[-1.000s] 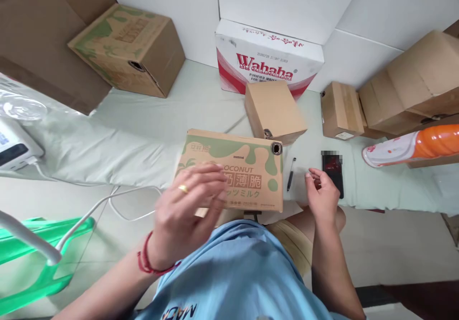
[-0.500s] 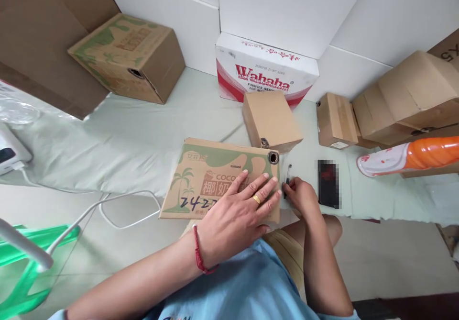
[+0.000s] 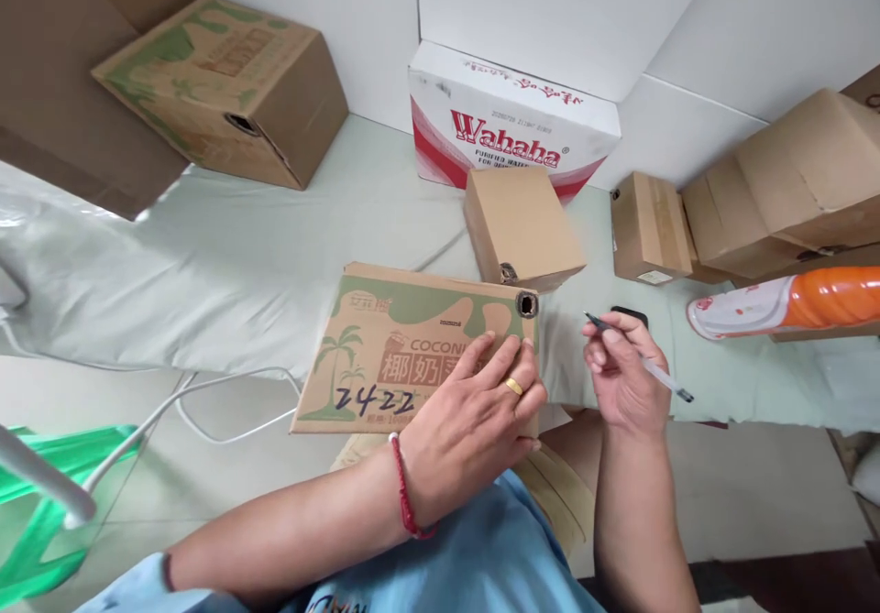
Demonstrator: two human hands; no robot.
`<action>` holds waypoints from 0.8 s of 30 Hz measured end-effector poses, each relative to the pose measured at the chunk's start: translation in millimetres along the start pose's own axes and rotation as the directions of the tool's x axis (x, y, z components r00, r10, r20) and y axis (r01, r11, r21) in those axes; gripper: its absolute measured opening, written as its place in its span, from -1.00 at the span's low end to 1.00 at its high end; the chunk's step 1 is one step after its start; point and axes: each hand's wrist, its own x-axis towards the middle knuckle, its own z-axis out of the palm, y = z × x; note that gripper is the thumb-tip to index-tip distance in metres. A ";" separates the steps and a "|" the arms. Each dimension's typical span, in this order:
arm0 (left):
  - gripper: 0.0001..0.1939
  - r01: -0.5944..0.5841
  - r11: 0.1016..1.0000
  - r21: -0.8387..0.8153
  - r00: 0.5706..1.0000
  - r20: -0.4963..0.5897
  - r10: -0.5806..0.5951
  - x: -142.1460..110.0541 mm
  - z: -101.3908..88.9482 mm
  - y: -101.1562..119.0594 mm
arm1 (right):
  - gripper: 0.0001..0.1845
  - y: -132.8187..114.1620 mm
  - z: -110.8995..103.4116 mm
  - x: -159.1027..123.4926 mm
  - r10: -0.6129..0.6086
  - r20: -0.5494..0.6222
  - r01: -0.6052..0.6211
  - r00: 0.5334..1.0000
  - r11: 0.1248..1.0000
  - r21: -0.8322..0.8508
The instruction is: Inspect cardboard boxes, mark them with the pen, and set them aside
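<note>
Cardboard carton, brown with green palm print and handwritten "2422" (image 3: 375, 329), lies nearest, its lower edge reaching past the front edge of the pale green cloth-covered bench (image 3: 226, 256) and over the lap. Across its lower right lies the left hand (image 3: 474, 416), palm down, grasping nothing, covering part of the print. Beyond the carton's right edge, a strip of cloth separates it from the right hand (image 3: 629, 375), whose thumb and fingers are pinched round a slim clear pen with a dark tip (image 3: 661, 373), held in the air, tip leftward. Left of the carton, a broad stretch of cloth runs back to the wall; a white cable (image 3: 237, 370) hangs by the front edge.

Just behind the right hand, and mostly hidden by it, is a black phone (image 3: 629, 314). Farther right, an orange-and-white plastic bottle (image 3: 835, 296) lies sideways. A plain tan box (image 3: 523, 214) stands close behind the carton, blocking the way straight back, before a white-and-red Wahaha box (image 3: 512, 123) by the wall.

Counted: two green-printed cartons, the second (image 3: 213, 82) far left beside one large plain brown box (image 3: 61, 72); one pen; one phone; one bottle. Brown boxes at right (image 3: 776, 182) overlap too much to count.
</note>
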 end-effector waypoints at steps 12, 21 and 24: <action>-0.19 0.004 1.000 -0.004 0.999 0.053 -0.004 -0.7 3.2 -1.2 | -0.91 10.7 70.2 11.1 -0.244 0.086 0.259 0.966 0.913 -0.316; -0.38 -0.015 0.999 -0.042 1.000 0.007 0.015 -1.2 3.6 -2.1 | -0.91 10.0 79.4 4.0 -0.337 0.024 0.311 0.941 0.836 -0.452; -0.42 -0.016 0.999 -0.032 1.000 0.005 0.017 -1.0 3.5 -2.1 | -0.91 7.5 79.7 4.6 -0.343 0.045 0.323 0.938 0.822 -0.469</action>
